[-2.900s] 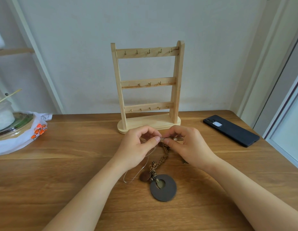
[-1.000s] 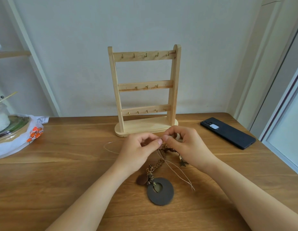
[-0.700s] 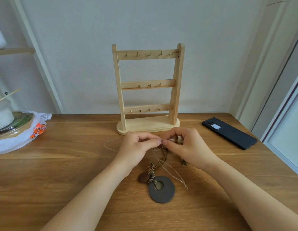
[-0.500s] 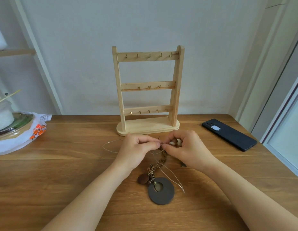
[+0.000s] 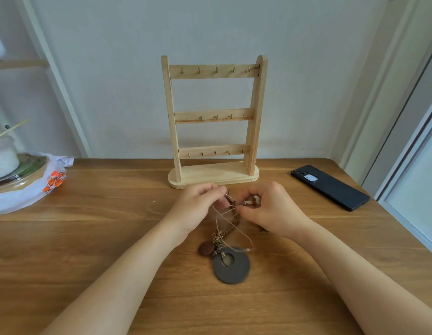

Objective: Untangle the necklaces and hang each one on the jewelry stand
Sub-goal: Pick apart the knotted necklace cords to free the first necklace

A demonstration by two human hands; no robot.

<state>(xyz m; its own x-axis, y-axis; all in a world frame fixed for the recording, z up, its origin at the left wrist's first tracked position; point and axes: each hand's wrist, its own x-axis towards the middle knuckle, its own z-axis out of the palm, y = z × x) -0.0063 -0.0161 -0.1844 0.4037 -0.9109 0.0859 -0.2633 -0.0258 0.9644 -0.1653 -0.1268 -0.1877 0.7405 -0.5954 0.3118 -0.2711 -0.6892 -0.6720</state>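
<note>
A tangle of necklaces point(image 5: 228, 215) lies on the wooden table point(image 5: 89, 238) in front of the wooden jewelry stand point(image 5: 213, 122), whose three rails of small hooks are bare. My left hand point(image 5: 196, 209) pinches a thin pale cord point(image 5: 221, 211) at the top of the tangle. My right hand point(image 5: 268, 209) pinches the braided brown cord and small beads just to the right. The braided cord runs toward me to a dark ring pendant point(image 5: 231, 265) and a brown wooden disc point(image 5: 205, 249) lying flat.
A black phone point(image 5: 329, 187) lies at the right, near the table's right edge. A white plastic bag with orange print point(image 5: 28, 187) holding a covered bowl sits at the far left. The wall is close behind the stand.
My hands have drawn slightly apart, and the thin cord is pulled up between them. Its loose loop across the pendant has shifted. The pendant and stand stay put.
</note>
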